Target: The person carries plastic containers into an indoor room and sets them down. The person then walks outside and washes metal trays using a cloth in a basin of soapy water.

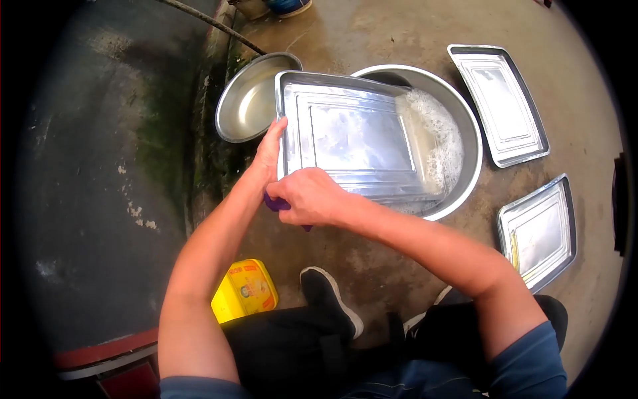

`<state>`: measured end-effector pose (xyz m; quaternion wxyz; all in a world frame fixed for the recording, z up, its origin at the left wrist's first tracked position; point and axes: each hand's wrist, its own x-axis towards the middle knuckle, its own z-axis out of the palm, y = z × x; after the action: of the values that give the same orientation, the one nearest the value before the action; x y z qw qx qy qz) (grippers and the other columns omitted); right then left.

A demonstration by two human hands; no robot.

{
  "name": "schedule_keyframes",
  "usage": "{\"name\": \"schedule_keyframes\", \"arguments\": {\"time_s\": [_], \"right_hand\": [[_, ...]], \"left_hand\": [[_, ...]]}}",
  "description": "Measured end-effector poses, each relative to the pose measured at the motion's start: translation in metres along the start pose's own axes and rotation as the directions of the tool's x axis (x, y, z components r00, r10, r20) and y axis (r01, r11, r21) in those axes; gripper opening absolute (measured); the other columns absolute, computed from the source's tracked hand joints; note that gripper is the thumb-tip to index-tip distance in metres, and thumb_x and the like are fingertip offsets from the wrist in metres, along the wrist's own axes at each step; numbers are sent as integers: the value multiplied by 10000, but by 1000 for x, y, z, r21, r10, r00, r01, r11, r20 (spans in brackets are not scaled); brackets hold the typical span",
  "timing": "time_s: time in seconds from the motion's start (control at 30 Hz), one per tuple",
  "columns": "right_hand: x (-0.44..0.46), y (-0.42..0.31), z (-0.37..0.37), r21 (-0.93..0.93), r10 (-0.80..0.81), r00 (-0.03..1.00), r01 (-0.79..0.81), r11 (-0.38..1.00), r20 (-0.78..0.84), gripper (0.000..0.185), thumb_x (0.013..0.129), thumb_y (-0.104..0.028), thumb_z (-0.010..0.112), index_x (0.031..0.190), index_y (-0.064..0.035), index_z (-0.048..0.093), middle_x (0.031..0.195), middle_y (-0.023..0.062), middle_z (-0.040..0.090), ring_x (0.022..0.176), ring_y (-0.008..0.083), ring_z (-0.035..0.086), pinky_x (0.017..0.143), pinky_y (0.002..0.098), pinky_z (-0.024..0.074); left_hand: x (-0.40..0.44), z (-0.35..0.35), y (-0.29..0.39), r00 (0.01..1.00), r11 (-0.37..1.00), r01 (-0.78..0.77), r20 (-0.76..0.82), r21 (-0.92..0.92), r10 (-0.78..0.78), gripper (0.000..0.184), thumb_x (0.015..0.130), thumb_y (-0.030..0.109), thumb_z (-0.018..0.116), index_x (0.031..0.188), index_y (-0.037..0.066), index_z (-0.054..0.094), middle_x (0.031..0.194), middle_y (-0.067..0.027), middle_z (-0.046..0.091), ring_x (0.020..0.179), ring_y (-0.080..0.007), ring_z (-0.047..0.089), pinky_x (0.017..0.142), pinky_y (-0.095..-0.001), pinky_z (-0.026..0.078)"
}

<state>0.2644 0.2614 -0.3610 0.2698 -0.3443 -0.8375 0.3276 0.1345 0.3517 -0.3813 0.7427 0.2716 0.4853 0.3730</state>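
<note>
A rectangular metal tray (355,136) is tilted over a large round metal basin (473,143), its far right end dipping into soapy water (438,143). My left hand (269,151) grips the tray's left rim, thumb on the edge and the other fingers hidden behind it. At the tray's near left corner, my right hand (311,195) is closed around a purple cloth (276,203), pressed to the rim. Much of the cloth is covered by my fingers.
Behind the tray's left end stands a smaller metal bowl (229,110). Two more metal trays (502,100) lie on the wet concrete at the right, the nearer tray (541,239) closer to my knee. A yellow tub (249,289) sits by my shoe. A pole (212,23) slants at upper left.
</note>
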Motion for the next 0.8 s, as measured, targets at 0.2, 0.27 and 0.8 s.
{"name": "schedule_keyframes", "arguments": {"time_s": [0.2,0.27,0.8], "right_hand": [[-25,25,-23,-25,-45,932,57,998,358,251,633,-215,687,843,-79,682,765,119,673,719,290,650,672,383,506],[-34,41,-28,120,-39,953,2,993,301,246,640,-200,687,849,-69,687,757,112,673,698,255,649,663,357,506],[-35,23,7,255,11,966,57,965,-259,232,680,-263,673,737,-46,618,663,135,622,637,331,617,593,397,493]], "left_hand": [[14,-9,-3,997,998,-60,37,-35,61,493,931,431,480,1269,74,518,1165,-138,622,1004,-288,625,918,-419,485],[20,-12,-3,997,998,-53,47,-42,55,505,933,440,469,1270,67,521,1162,-142,624,1013,-290,622,927,-419,478],[9,4,7,983,986,-164,76,-31,166,489,969,243,448,1428,146,311,1228,-98,561,1044,-235,601,864,-389,515]]}}
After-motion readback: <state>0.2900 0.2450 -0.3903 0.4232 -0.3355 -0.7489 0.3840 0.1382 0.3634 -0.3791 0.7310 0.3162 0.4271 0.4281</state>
